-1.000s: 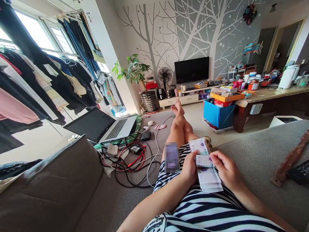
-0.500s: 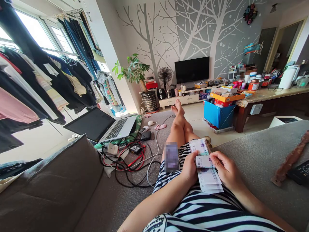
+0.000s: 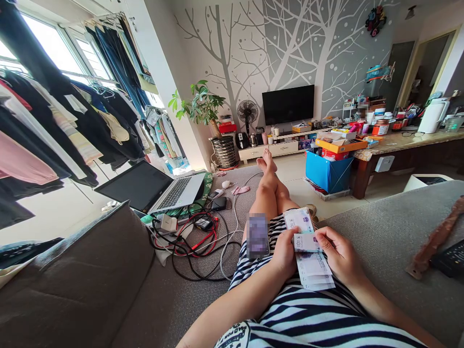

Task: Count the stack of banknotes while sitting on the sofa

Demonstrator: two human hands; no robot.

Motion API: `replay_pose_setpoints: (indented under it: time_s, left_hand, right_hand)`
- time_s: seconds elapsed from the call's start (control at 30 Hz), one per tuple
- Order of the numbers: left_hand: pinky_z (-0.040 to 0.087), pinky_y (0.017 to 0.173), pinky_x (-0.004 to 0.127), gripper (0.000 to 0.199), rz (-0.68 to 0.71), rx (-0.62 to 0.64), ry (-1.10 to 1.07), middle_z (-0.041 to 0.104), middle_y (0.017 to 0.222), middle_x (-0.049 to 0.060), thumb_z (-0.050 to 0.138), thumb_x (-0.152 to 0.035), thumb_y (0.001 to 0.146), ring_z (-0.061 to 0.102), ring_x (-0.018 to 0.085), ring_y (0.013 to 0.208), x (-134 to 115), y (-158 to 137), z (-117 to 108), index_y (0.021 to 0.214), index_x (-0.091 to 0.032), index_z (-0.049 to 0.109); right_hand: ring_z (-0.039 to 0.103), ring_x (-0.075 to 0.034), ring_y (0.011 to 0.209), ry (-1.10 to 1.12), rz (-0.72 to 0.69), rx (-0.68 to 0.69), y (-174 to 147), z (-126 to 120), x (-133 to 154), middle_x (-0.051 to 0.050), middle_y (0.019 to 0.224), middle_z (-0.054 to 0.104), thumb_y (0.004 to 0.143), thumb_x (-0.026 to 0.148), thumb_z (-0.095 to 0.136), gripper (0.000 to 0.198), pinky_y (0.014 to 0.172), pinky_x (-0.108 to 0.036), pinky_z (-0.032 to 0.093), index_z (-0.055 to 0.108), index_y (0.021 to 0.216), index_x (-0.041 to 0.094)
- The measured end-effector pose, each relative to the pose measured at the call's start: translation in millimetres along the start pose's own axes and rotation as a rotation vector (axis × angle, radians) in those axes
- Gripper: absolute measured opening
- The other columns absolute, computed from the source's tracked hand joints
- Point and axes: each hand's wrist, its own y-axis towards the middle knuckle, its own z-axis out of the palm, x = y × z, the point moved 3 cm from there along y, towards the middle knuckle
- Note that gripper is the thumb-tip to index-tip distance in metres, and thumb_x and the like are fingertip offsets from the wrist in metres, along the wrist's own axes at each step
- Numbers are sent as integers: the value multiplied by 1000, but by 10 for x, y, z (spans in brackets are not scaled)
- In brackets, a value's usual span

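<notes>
Over my lap, a stack of banknotes [image 3: 314,270] is held between both hands, one part bent over toward me and another part standing out beyond the fingers. My left hand [image 3: 284,251] is closed on the notes' left side, thumb on top. On the right side, my right hand [image 3: 339,251] pinches a note's edge between thumb and forefinger. The fingers beneath the notes are hidden. A phone [image 3: 257,236] with a blurred screen lies on my striped clothing, just left of my left hand.
An open laptop [image 3: 159,188] sits on the sofa [image 3: 126,309] at left, beside tangled cables [image 3: 195,246] and a black adapter [image 3: 203,222]. A remote control [image 3: 449,258] lies far right. Beyond my crossed legs stand a blue box [image 3: 328,171] and a cluttered table [image 3: 402,141].
Almost nothing differs. Both hands keep their grip on the banknotes, which have shifted very slightly.
</notes>
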Motion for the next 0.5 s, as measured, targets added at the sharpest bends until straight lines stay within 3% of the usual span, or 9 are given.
replay_pose_setpoints:
  time_s: [0.33, 0.5]
  left_hand:
    - [56, 85, 39, 29, 15, -7, -22, 79, 87, 13, 83, -33, 61, 74, 29, 84, 9, 1, 1, 80, -12, 75]
    - [57, 85, 40, 29, 12, -20, -4, 79, 85, 14, 84, -25, 59, 75, 30, 85, 6, 6, -3, 83, -11, 76]
  right_hand:
    - [51, -17, 54, 189, 39, -5, 20, 14, -47, 0, 57, 55, 100, 68, 45, 55, 54, -28, 43, 64, 76, 22]
    - [49, -16, 52, 148, 157, -95, 82, 9, -194, 2, 56, 51, 89, 72, 61, 54, 50, -27, 39, 56, 68, 23]
